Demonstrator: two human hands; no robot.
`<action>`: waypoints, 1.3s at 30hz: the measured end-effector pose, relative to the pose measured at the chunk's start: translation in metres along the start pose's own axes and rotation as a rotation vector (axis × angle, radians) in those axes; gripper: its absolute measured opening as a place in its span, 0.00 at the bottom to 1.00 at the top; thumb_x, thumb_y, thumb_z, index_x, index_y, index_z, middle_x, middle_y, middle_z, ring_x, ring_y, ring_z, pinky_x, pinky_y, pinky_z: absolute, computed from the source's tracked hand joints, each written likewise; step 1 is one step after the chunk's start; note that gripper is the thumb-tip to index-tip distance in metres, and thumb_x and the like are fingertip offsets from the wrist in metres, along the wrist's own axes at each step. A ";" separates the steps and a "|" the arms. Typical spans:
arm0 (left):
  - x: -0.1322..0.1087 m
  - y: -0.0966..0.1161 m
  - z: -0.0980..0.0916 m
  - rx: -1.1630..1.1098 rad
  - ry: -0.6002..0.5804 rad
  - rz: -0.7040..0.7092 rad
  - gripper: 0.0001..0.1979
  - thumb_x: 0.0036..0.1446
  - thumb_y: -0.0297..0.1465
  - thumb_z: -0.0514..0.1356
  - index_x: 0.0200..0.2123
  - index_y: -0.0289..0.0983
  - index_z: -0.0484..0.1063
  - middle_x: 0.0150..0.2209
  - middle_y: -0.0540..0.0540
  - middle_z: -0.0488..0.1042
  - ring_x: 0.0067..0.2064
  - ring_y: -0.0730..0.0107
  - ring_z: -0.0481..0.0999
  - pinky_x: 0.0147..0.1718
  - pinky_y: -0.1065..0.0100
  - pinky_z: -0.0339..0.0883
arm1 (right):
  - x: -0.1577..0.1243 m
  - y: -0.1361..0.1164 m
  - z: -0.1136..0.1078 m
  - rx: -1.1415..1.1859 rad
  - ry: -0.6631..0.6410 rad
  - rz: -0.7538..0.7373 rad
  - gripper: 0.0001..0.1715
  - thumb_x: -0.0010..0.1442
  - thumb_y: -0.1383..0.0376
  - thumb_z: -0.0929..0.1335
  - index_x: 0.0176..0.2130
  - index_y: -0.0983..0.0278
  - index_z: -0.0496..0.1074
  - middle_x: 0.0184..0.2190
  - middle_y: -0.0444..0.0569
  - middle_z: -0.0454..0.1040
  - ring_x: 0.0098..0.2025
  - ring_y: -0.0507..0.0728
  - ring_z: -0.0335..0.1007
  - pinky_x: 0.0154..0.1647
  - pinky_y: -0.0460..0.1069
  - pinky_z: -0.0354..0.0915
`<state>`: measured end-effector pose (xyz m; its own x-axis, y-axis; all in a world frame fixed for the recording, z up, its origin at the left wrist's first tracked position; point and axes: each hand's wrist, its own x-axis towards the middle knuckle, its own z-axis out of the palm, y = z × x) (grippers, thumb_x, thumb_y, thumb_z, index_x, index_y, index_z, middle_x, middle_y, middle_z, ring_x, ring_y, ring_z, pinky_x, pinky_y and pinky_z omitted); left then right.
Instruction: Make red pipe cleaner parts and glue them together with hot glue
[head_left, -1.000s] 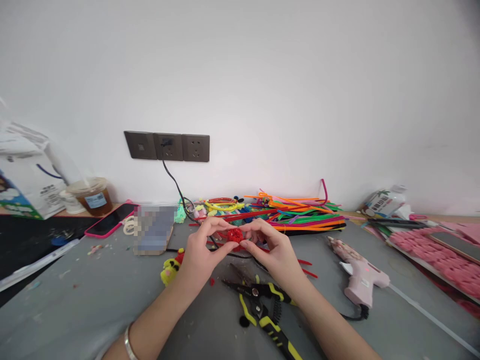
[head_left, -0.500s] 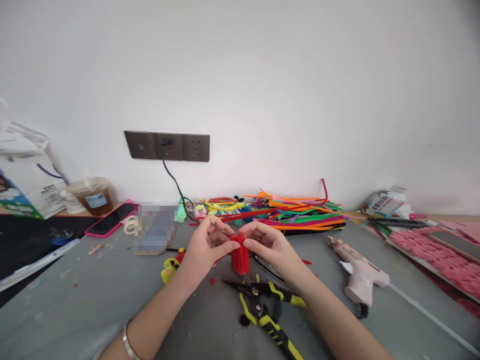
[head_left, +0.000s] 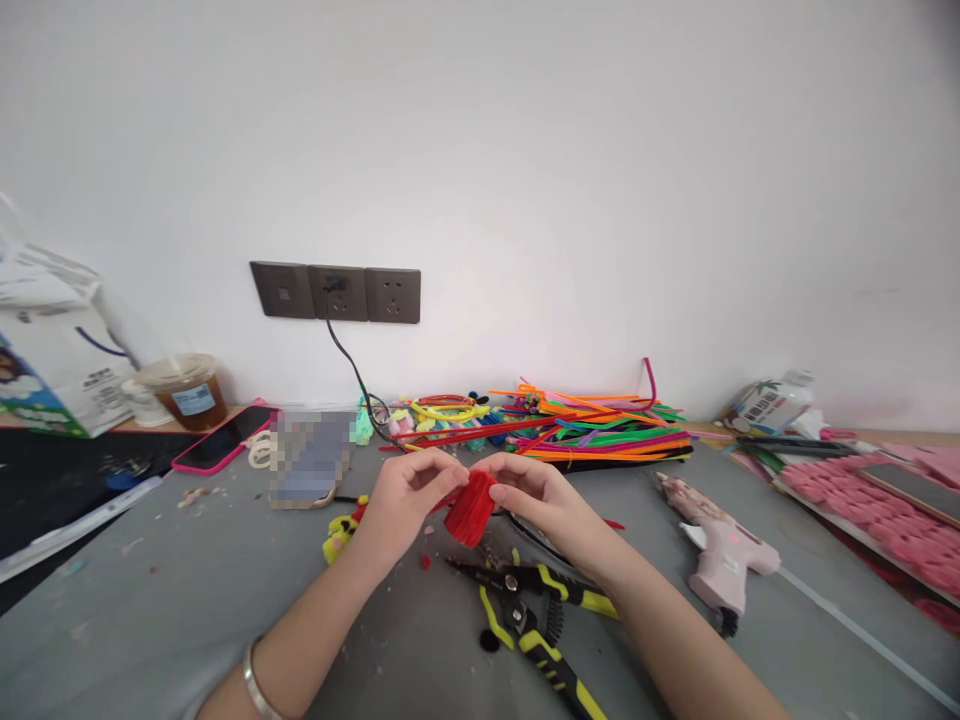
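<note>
A small red bundle of pipe cleaners (head_left: pixel 470 511), packed side by side, hangs tilted between my hands, its lower end toward the left. My right hand (head_left: pixel 536 487) pinches its upper right edge between thumb and fingers. At the upper left, my left hand (head_left: pixel 415 492) is closed, thumb against fingertips, on a red pipe cleaner end beside the bundle; the fingers partly hide this spot. Below the bundle lie black and yellow pliers (head_left: pixel 512 583) with their handles spread.
Behind my hands lies a pile of coloured pipe cleaners (head_left: pixel 600 430). A pink glue gun (head_left: pixel 724 555) is on the right. Phones (head_left: pixel 225 440) and a drink cup (head_left: pixel 187 392) stand or lie at the left. A yellow fuzzy piece (head_left: pixel 339 540) lies by my left forearm.
The red bundle has tipped from upright to slanted, its lower end swinging left. My left thumb has moved off its front to a pinch at the upper left.
</note>
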<state>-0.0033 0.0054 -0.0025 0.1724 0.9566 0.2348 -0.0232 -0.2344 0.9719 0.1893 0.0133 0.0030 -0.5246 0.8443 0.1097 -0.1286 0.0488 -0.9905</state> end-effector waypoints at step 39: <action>0.002 0.004 -0.002 -0.065 0.209 -0.028 0.13 0.50 0.41 0.68 0.29 0.36 0.78 0.35 0.42 0.83 0.41 0.60 0.81 0.36 0.67 0.72 | 0.011 0.005 -0.008 0.385 0.406 -0.106 0.16 0.49 0.59 0.76 0.38 0.60 0.74 0.33 0.43 0.72 0.29 0.50 0.62 0.32 0.46 0.62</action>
<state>-0.0050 0.0064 0.0020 -0.0340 0.9792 0.2003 -0.0860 -0.2025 0.9755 0.1899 0.0271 -0.0011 -0.1359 0.9866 0.0903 -0.5001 0.0104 -0.8659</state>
